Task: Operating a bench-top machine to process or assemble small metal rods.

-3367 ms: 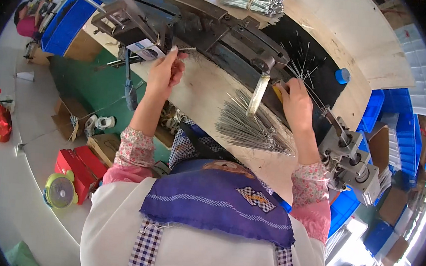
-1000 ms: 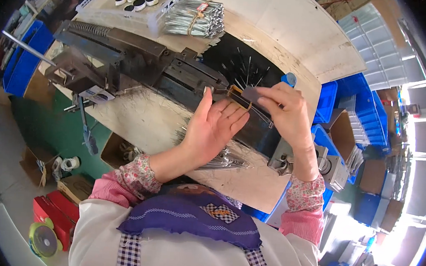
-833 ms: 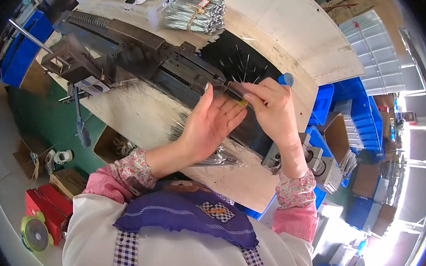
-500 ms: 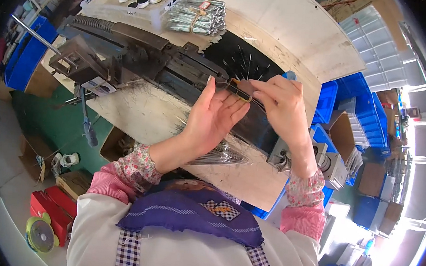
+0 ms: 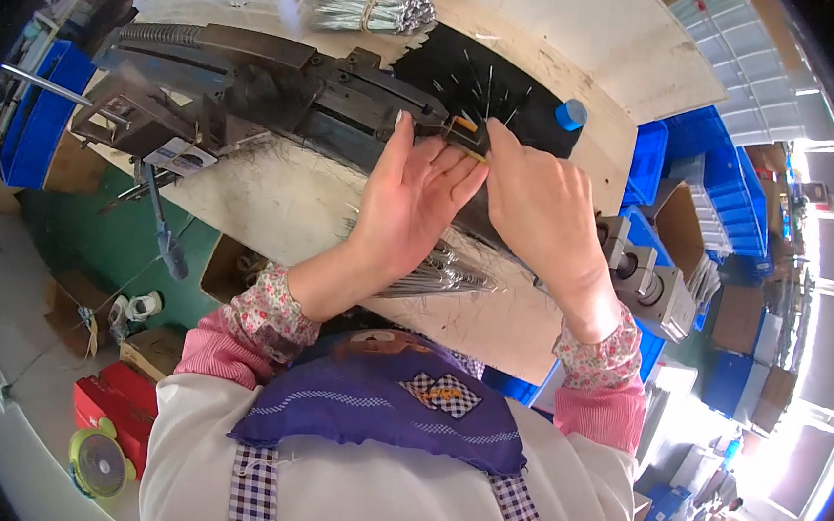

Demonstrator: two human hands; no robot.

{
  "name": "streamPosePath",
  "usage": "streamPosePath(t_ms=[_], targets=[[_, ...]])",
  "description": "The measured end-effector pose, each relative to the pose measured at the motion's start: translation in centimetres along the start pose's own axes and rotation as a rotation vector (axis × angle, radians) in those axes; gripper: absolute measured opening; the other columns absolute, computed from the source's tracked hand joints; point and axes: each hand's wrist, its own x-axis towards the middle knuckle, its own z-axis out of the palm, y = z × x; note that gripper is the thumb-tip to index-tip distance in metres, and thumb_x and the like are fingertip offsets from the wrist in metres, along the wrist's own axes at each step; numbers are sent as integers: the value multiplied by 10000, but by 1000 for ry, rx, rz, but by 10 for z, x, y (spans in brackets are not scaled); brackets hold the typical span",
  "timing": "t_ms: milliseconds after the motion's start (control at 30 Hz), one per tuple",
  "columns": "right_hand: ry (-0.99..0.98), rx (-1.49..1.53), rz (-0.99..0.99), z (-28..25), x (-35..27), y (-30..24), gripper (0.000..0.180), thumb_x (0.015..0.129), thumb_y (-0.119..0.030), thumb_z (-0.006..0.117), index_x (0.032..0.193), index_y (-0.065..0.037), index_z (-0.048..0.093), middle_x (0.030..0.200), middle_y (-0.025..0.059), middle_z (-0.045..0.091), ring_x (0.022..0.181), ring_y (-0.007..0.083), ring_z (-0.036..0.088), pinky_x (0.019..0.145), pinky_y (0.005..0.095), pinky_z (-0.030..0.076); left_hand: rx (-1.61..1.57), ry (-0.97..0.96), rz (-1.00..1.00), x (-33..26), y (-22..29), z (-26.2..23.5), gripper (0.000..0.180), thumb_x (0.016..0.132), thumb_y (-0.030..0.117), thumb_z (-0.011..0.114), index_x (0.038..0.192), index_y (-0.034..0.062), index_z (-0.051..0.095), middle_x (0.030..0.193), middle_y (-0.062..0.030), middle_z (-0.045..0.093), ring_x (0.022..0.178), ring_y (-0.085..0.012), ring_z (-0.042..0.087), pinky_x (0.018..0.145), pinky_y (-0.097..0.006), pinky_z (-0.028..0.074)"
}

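Left hand point(image 5: 402, 196) lies open, palm up, fingers loosely spread, in front of a dark metal machine point(image 5: 341, 103). Below it, wires point(image 5: 447, 275) lie bunched on the worktop point(image 5: 276, 191). At the left fingertips, against the machine, is a small yellow-edged frame point(image 5: 470, 139). Right hand point(image 5: 544, 197) reaches the frame's right end; whether it grips cannot be told. Beyond sits a blue cap point(image 5: 571, 115).

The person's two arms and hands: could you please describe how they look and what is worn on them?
The left hand and right hand wear no gloves. Both forearms have floral-print cuffs, followed by pink, finely striped sleeves.
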Motion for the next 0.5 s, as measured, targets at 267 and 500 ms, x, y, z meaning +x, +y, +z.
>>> streamPosePath(t_ms=[267,500], targets=[[-65,-167,-102,10,5,6,243,775,-35,545,1010,28,546,627,178,609,610,359,633,527,438,498,146,114,-60,4,5,15,455,987,387,421,1170,-24,486,1160,-116,519,1108,-207,492,1020,-353,380],[-428,184,61,25,-84,9,214,837,-68,526,1049,-37,525,854,179,626,749,349,633,628,425,510,118,284,-25,2,-37,-13,144,943,248,561,993,112,557,1013,14,562,979,-102,513,933,-246,373]])
